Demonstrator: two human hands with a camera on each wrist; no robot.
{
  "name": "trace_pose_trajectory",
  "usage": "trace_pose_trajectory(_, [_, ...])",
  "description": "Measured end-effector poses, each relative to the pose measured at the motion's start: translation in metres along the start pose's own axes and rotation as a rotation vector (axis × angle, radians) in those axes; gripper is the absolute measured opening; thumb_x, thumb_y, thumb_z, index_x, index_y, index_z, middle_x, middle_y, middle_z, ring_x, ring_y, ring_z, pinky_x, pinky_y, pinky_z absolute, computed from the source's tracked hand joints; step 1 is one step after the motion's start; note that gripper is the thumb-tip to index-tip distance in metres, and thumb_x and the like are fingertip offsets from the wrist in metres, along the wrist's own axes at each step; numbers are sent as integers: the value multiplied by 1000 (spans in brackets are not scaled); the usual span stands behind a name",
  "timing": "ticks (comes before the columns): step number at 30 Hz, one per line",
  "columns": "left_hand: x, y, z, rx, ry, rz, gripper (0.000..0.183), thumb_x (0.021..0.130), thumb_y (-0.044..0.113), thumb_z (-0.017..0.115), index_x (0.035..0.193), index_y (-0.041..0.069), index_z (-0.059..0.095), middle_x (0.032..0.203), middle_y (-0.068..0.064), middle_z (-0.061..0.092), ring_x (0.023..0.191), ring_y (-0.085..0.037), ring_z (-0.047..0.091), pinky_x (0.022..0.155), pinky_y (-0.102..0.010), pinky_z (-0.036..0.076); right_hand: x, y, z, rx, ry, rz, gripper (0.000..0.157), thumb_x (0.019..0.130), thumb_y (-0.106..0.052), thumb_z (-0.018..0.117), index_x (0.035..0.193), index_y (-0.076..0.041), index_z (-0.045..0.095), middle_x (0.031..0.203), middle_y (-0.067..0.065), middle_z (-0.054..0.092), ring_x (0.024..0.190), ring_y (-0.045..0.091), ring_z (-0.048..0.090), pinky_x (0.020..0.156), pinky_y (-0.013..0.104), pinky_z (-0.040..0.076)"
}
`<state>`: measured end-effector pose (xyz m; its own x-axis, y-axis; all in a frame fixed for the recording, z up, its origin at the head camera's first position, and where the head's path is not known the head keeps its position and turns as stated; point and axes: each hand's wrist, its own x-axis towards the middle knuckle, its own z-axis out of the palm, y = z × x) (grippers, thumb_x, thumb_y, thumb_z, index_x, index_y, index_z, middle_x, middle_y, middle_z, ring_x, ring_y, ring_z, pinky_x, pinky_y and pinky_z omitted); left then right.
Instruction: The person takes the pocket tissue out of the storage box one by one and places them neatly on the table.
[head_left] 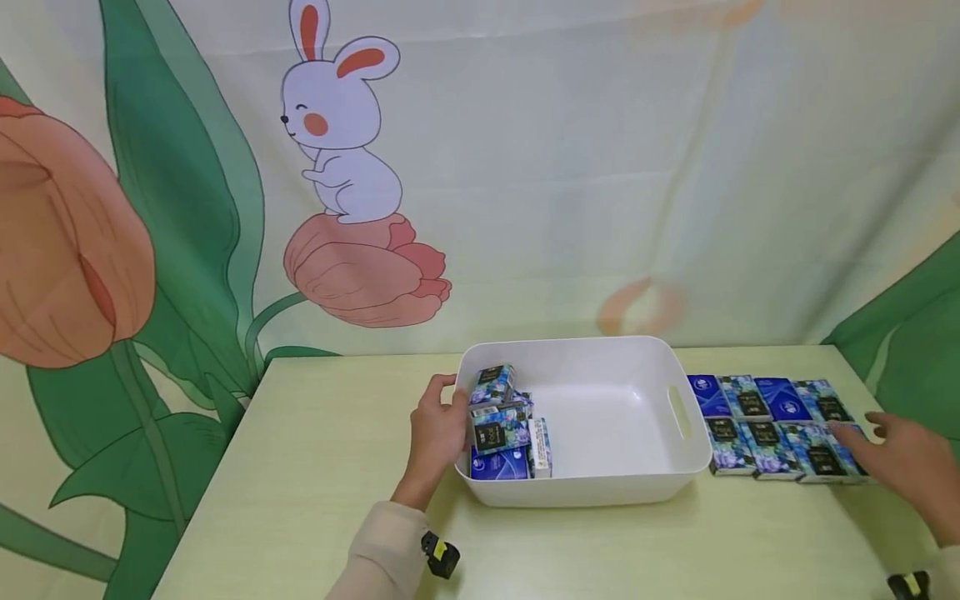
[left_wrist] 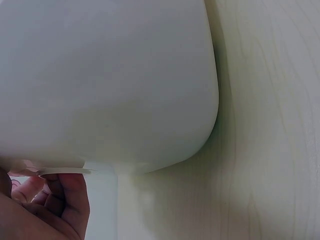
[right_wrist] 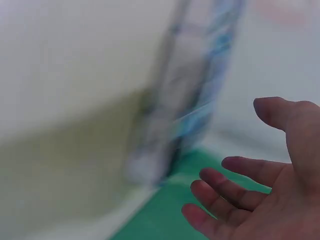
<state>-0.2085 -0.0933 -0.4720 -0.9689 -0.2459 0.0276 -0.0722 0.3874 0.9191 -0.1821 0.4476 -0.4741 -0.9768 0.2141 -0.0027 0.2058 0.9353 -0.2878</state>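
Note:
A white plastic bin (head_left: 581, 492) stands on the table, and my left hand (head_left: 441, 425) holds it by the left end. In the left wrist view, the fingers (left_wrist: 72, 200) curl through the slot under the bin's rim. Several small blue packs (head_left: 501, 429), which look like pocket tissues with floral or plain blue fronts, lie piled at the bin's left end. More such packs (head_left: 765, 442) lie in two rows right of the bin. My right hand (head_left: 900, 458) is over the right end of these rows. Its fingers are spread and hold nothing in the right wrist view.
The pale wooden table (head_left: 315, 467) ends at a hanging cloth (head_left: 525, 208) printed with a rabbit and tulips. An oval handle slot (head_left: 678, 412) opens in the bin's right end. Table surface shows to the left and in front of the bin.

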Motion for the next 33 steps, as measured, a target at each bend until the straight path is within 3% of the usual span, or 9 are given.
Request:
trace_pose_trajectory(3, [0,0,-2,6,3,1,30,103,26,51,130,14,59,64,-9,65,45,-30,59,42,-31,48,-5,-46,-22,49,103,-175,81,100,-52,55,130,23,47,121,45,52,100,59,55,77,67,45])
trace_pose_trajectory(6, [0,0,-4,8,11,-2,30,103,26,51,130,14,59,67,-10,66,48,-34,61,43,-31,49,-10,-102,-45,124,154,-350,69,99,-45,62,135,14,52,127,38,54,106,55,56,77,68,46])
trace_pose_trajectory(11, [-1,0,-3,10,6,-16,31,104,25,51,131,14,59,67,-10,66,42,-22,54,42,-29,47,-21,-188,-66,223,210,-658,59,90,-31,77,135,3,59,129,26,60,110,45,59,81,66,49])
trace_pose_trajectory(16, [-1,2,-1,14,4,-19,31,104,25,51,132,14,59,62,-9,62,41,-18,52,42,-29,46,-27,-258,-54,146,178,-914,60,86,-33,81,134,-2,62,126,18,63,113,36,60,89,56,52])
trace_pose_trajectory(22, [0,0,0,24,7,-24,30,103,27,51,130,16,59,65,-8,64,47,-20,56,42,-31,49,-32,-317,-14,-48,-2,-1156,61,87,-38,79,136,-5,61,122,12,64,109,28,62,89,44,54])
trace_pose_trajectory(25, [0,0,-1,25,8,-23,30,103,28,51,130,16,59,67,-8,64,50,-20,58,43,-31,50,-34,-338,2,-129,-128,-1213,60,87,-36,79,137,-7,61,125,12,63,110,27,62,92,42,53])
trace_pose_trajectory(28, [0,-1,-1,19,2,-27,29,104,28,52,130,17,59,70,-8,65,52,-20,58,44,-31,50,-37,-353,16,-205,-222,-1205,62,87,-36,80,140,-10,59,130,13,61,114,28,61,95,42,52])
trace_pose_trajectory(33, [-1,0,-3,2,-15,-21,29,104,27,52,130,17,59,65,-8,63,49,-19,57,44,-31,49,-41,-366,35,-299,-265,-1163,69,84,-34,83,143,-10,56,129,14,60,110,28,61,93,41,53])
